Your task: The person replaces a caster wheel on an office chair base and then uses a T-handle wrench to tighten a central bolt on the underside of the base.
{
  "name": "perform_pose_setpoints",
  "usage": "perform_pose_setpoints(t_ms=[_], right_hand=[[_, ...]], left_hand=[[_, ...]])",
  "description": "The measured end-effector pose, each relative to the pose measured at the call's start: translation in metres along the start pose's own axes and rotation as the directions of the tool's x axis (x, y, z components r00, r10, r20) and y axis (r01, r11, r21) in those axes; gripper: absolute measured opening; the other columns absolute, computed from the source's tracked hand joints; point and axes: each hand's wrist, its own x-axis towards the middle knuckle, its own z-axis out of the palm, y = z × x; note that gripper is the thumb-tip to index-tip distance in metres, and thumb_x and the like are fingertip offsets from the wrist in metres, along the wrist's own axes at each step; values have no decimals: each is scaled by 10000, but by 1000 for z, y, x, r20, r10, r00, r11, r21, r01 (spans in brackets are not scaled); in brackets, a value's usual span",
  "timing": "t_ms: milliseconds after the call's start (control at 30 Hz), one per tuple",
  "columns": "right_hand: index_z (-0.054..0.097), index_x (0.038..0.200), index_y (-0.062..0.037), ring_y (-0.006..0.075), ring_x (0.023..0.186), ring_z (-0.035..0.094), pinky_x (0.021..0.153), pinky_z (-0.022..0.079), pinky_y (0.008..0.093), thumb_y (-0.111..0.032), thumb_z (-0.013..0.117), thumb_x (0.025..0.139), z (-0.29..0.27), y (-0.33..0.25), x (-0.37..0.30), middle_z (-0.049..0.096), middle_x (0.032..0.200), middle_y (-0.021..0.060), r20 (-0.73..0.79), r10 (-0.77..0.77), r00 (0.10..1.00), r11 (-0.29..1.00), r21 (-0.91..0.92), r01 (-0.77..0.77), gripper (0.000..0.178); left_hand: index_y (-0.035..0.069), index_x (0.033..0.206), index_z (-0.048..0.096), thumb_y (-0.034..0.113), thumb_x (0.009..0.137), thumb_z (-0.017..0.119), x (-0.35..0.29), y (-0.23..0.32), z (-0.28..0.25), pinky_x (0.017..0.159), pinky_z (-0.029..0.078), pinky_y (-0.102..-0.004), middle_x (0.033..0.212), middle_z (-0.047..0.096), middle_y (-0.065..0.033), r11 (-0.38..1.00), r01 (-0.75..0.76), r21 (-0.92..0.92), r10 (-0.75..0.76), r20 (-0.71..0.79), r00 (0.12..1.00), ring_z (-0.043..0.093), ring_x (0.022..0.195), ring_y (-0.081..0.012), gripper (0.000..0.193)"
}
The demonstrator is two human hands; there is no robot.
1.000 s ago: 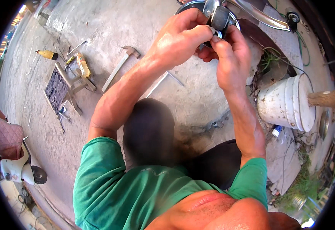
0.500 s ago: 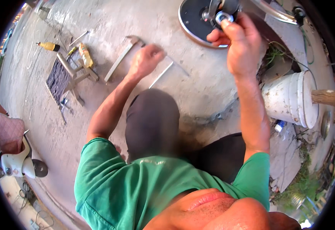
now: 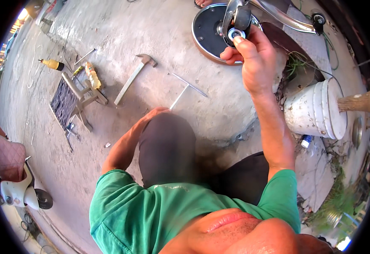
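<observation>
My right hand (image 3: 257,61) is closed around a small dark caster wheel (image 3: 242,19) at the top of the view, its thumb pressed on the shiny metal ring at the wheel's centre. The wheel sits by curved chrome tubing (image 3: 282,19), over a round black disc (image 3: 206,27) with a bright rim. My left hand (image 3: 157,111) is low beside my left knee, at the near end of a T-shaped metal tool (image 3: 180,96) lying on the ground. The knee hides its fingers. A hammer (image 3: 132,80) lies to the left of the T-shaped tool.
At left, a low wooden stool (image 3: 77,95) with a woven seat stands near a yellow-and-black screwdriver (image 3: 51,64) and a yellow packet (image 3: 92,76). A white bucket (image 3: 312,110) lies tipped at right. A second caster (image 3: 318,19) ends the chrome tube. A foot (image 3: 202,3) shows at the top.
My left hand has dropped from beside the hammer down to the T-shaped tool's near end, behind my knee. My right hand stays on the caster wheel, slightly lower and further left in view.
</observation>
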Motion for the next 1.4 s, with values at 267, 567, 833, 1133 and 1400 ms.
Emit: perform_pose_setpoints(t_ms=[267, 567, 833, 1133, 1400], right_hand=[[630, 1159, 34, 130, 670, 680, 593, 528, 264, -141, 656, 911, 0, -1, -1, 684, 920, 52, -14, 19, 1000, 999, -49, -19, 305], [620, 1199, 30, 129, 685, 693, 629, 546, 280, -228, 663, 897, -2, -2, -2, 686, 896, 52, -14, 17, 1000, 993, -116, -19, 399], [619, 1148, 28, 109, 680, 674, 587, 530, 228, -167, 599, 946, 1, -7, -2, 675, 835, 57, -11, -16, 1000, 986, -164, 14, 282], [635, 1205, 17, 119, 678, 692, 631, 550, 276, -222, 647, 917, -3, -6, -2, 689, 866, 48, -14, 32, 999, 987, -156, -34, 375], [641, 1187, 25, 130, 681, 698, 621, 543, 278, -223, 650, 914, -2, -4, 1, 677, 883, 45, -19, 21, 1000, 992, -126, -23, 369]], left_hand=[[17, 1006, 639, 350, 1090, 457, -98, 149, 15, 524, 357, -233, 670, 541, 2, 884, -424, -194, 313, -428, 848, 462, 570, -66, 389], [-38, 977, 632, 281, 1072, 483, -156, 221, 19, 530, 417, -261, 630, 560, -23, 675, -609, 417, 736, -441, 513, 500, 559, -91, 364], [-40, 1013, 640, 233, 1062, 522, -146, 246, 28, 536, 442, -251, 628, 568, -19, 610, -562, 558, 788, -351, 506, 526, 555, -85, 302], [-31, 1007, 642, 252, 1064, 514, -146, 243, 33, 529, 444, -276, 619, 562, -21, 517, -693, 503, 854, -347, 386, 539, 551, -114, 316], [-31, 1002, 647, 255, 1053, 532, -140, 249, 29, 531, 454, -274, 639, 577, -27, 624, -536, 569, 776, -366, 515, 549, 539, -123, 312]])
